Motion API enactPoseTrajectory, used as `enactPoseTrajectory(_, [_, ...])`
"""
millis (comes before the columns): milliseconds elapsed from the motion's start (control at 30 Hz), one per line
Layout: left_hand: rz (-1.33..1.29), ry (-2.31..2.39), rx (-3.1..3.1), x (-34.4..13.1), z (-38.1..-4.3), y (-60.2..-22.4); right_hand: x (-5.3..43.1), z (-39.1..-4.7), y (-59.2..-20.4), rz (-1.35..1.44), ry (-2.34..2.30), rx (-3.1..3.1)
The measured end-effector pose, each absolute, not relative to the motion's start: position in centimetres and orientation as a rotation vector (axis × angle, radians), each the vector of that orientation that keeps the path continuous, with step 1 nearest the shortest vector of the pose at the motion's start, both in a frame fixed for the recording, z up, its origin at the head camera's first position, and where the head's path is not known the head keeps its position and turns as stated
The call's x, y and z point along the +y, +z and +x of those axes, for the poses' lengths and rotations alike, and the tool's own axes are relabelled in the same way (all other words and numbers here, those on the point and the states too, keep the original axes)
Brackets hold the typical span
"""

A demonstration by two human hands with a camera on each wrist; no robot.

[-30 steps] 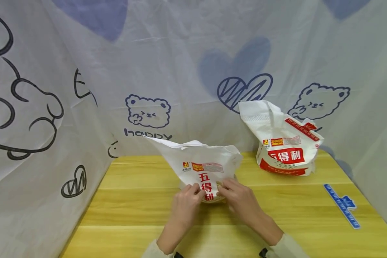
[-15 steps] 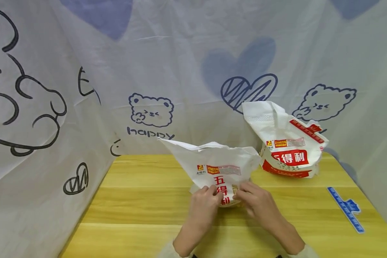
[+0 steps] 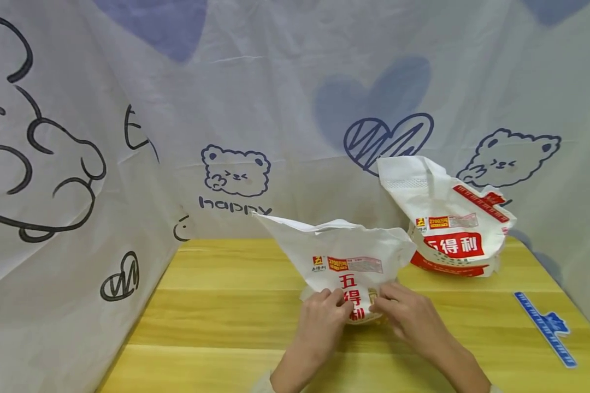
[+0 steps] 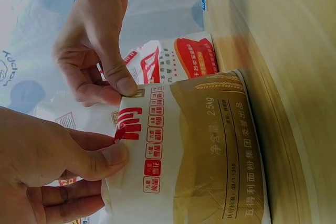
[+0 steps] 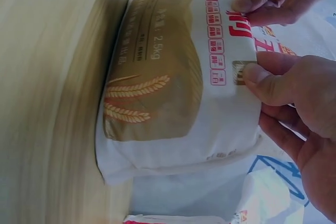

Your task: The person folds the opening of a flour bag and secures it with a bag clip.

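A white paper flour bag [image 3: 354, 265] stands in front of me, its loose top flared upward. Wheat ears and a 2.5 kg mark show on its brown lower front [image 4: 210, 145] in the left wrist view. My left hand [image 3: 324, 316] pinches the bag's front, thumb on the near face. Just to the right, my right hand [image 3: 413, 314] pinches the same face between thumb and fingers. In the right wrist view, both thumbs press along the upper edge of the filled part. Parts of the fingers behind this fold are hidden.
A second flour bag [image 3: 452, 245] stands at the back right, a red bag clip [image 3: 482, 202] across its upper right side. A blue bag clip [image 3: 546, 328] lies on the wooden table [image 3: 216, 316] at right. A printed curtain [image 3: 295, 109] hangs behind.
The head view has shifted slightly. The flour bag and both hands have moved right, nearer the second bag. The pinching hold looks much the same.
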State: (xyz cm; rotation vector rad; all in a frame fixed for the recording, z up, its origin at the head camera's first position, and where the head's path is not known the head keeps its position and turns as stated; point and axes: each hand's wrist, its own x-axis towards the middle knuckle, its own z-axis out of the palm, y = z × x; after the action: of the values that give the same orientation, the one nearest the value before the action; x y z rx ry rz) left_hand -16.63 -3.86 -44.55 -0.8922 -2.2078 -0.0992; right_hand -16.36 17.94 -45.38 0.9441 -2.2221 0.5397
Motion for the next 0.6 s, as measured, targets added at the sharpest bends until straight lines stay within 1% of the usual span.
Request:
enactPoseTrajectory(333, [-0.893, -0.116, -2.216, -3.78, -16.29, -44.02, 18.17, -16.03, -44.61, 0.98, 0.497, -2.238])
enactPoseTrajectory(600, [-0.896, -0.117, -2.246, -3.48, -15.93, -44.23, 18.41, -15.72, -44.71, 0.981, 0.498, -2.216])
